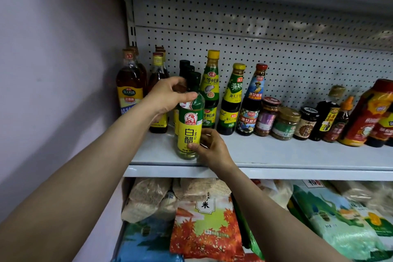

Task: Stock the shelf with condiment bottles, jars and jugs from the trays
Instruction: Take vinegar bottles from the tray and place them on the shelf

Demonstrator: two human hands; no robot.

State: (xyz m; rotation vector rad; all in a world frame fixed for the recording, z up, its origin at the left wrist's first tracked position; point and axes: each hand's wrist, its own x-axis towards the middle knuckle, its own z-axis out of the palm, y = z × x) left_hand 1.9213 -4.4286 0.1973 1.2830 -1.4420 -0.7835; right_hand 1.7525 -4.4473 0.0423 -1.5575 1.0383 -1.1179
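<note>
Presently the white vinegar bottle (188, 132) stands at the front edge of the shelf (297, 155), base just inside the lip, at roughly 9 o'clock of the frame centre. Left hand (168, 97) grips the bottle's shoulder and neck, thumb and fingers curled round it; right hand (209, 144) pinches the lower label between thumb and fingertips, near the base. Neither hand has released. Risk, as a judgement: the bottle sits so close to the lip that a careless let-go or a nudge toward 6 o'clock could tip it off the shelf onto the rice bags (204, 225) below. Second risk: pushing it back toward 12 o'clock, it meets the dark-capped bottles (189, 70) directly behind and the yellow-capped oyster sauce bottle (211, 89) just beside at 2 o'clock; a hard shove could topple that row like skittles. The left knuckles are also near the brown wine bottles (158, 78) at 10 o'clock, so a wide withdrawal might clip them. Relative to the hands: bottle between them, left hand on top at 11 o'clock of it, right hand at its 4 o'clock, both touching. Trays not in view. Whether the base rests fully flat cannot be told, as the right hand hides part of it.
</note>
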